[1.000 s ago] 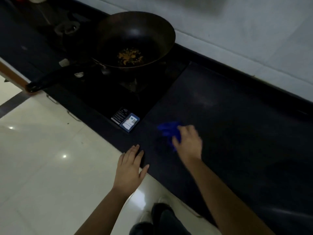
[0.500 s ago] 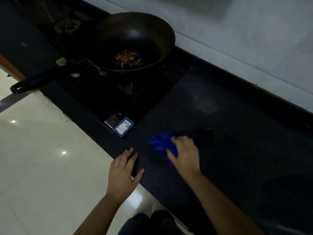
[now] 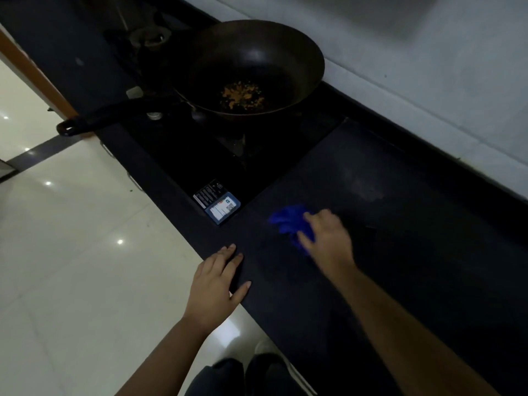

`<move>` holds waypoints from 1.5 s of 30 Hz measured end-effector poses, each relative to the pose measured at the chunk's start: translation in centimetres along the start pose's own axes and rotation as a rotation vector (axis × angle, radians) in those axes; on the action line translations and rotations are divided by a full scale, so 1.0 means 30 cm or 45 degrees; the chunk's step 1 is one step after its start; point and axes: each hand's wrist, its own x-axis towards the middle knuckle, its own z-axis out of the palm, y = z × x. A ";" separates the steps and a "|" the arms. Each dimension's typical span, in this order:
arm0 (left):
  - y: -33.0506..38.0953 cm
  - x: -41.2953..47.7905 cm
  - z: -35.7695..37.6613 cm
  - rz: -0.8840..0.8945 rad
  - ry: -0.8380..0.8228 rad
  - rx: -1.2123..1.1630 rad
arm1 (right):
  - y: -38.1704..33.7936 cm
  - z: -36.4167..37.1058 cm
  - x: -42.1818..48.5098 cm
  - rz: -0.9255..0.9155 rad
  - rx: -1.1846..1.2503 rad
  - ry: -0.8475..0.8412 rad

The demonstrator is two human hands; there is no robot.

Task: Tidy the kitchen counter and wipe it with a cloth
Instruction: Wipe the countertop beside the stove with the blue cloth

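Two bare hands reach over one long, dark kitchen counter (image 3: 414,252) seen from above in dim light. The right hand (image 3: 328,238) presses down on one bright blue cloth (image 3: 288,221), which lies bunched on the counter near its front edge, just right of the stove; the fingers are curled over the cloth, holding it against the surface, and part of the cloth sticks out to the left of the hand. The left hand (image 3: 217,284) lies flat and spread on the front edge of the counter, palm down, gripping nothing, well left of the cloth. One black stove top (image 3: 200,155) is set into the counter to the left, with two burners visible: the near one carries one dark wok (image 3: 257,72), the far one (image 3: 150,38) is bare. Inside the wok lies a small scatter of orange-brown food crumbs (image 3: 243,94); its one long black handle (image 3: 108,117) juts out past the counter's front edge over the pale tiled floor (image 3: 71,252). Two small labels (image 3: 217,201) sit side by side on the stove's near corner, one black and one blue and white. A pale wall (image 3: 428,67) runs behind the counter.
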 end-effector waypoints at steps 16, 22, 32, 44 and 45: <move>0.059 0.152 -0.068 0.176 -0.042 0.086 | 0.218 -0.093 -0.057 0.400 0.015 0.103; 0.114 0.343 -0.122 0.400 -0.044 0.150 | 0.369 -0.179 -0.064 1.419 0.000 0.294; 0.198 0.628 -0.096 0.657 -0.145 0.221 | 0.237 -0.125 -0.055 0.856 -0.024 0.138; 0.196 0.716 0.006 0.766 -0.145 0.051 | 0.160 -0.008 0.167 1.204 -0.012 0.300; 0.195 0.721 0.006 0.769 -0.144 0.032 | 0.162 -0.003 0.174 1.073 -0.029 0.239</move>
